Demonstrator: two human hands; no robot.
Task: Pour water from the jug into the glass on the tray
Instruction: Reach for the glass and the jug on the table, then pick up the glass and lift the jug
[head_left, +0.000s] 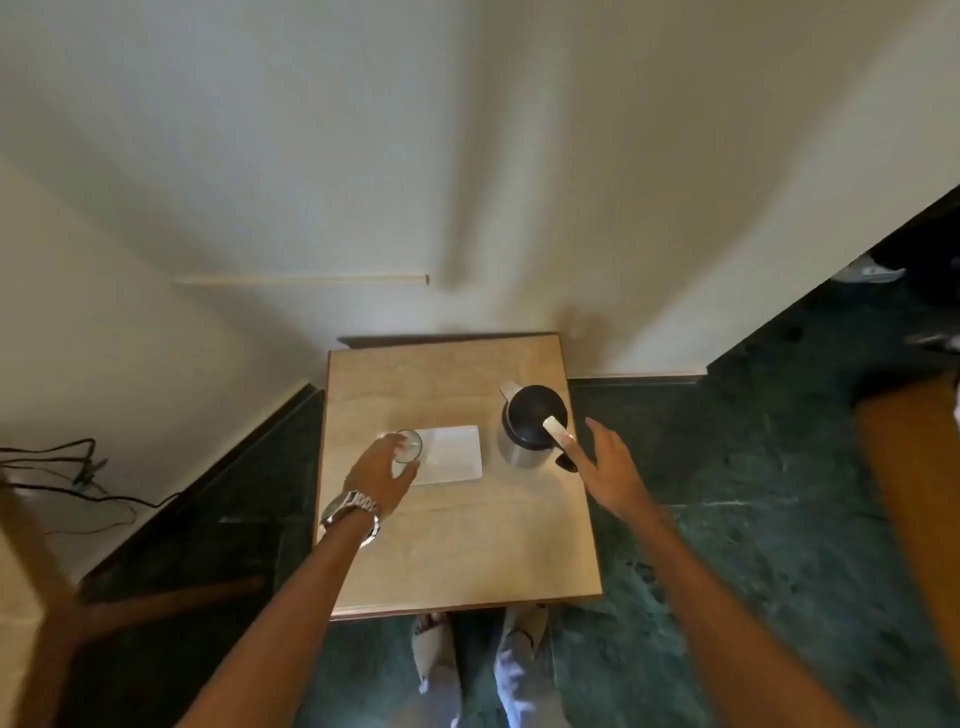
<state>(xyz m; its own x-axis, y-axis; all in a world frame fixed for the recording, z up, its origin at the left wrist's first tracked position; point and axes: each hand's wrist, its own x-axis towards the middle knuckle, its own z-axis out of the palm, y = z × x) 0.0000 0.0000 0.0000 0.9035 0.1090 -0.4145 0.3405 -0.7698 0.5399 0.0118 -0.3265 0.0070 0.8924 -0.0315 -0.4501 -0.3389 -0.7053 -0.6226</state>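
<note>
A clear glass (409, 446) stands at the left edge of a white rectangular tray (452, 452) on a small wooden table (457, 545). My left hand (382, 475), with a metal watch on the wrist, is wrapped around the glass. A steel jug (527, 426) with a black lid and a black handle stands to the right of the tray. My right hand (610, 465) is open just right of the jug's handle, fingers spread; whether it touches the handle is unclear.
The table stands against a pale wall, on a dark green floor. Black cables (78, 478) lie on the floor at the left. A wooden frame (156, 608) is at the lower left, a brown panel (914, 493) at the right. My feet (483, 654) are under the table's near edge.
</note>
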